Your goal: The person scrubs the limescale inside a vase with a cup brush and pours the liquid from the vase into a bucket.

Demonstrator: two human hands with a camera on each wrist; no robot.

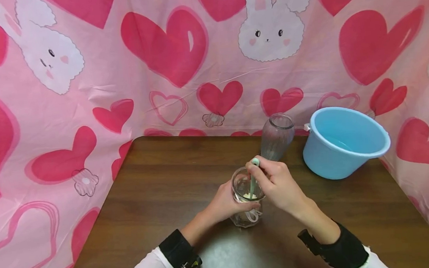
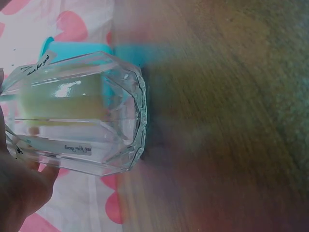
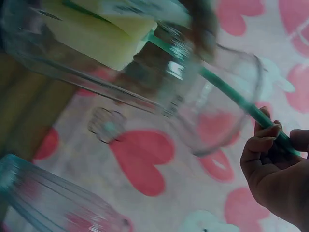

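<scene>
Left hand (image 1: 226, 203) wraps the side of a clear faceted glass jar (image 1: 246, 199), fingers curled round it, jar standing upright near the middle of the dark wood desk (image 1: 158, 190). In the left wrist view the jar (image 2: 82, 113) fills the frame, a pale yellow sponge (image 2: 60, 101) visible inside through the glass, small paper labels on the wall; text too small to read. Right hand (image 1: 276, 182) pinches the upper end of a green-handled sponge brush (image 1: 253, 179), fingers curled round the handle, which runs down through the jar mouth. Right wrist view: handle (image 3: 241, 104) passes the rim, sponge head (image 3: 104, 36) sits deep in the jar, fingers (image 3: 263, 140) clamped on the handle just outside the mouth. A second clear glass bottle (image 1: 277, 136) stands just behind the right hand, upright. Light blue plastic tub (image 1: 343, 142) to the right of it, near the desk's far right edge, apart from both hands. Pink heart-and-bunny sheet (image 1: 176, 48) hangs behind and around the desk. Both wrists wear black bands over white sleeves.
</scene>
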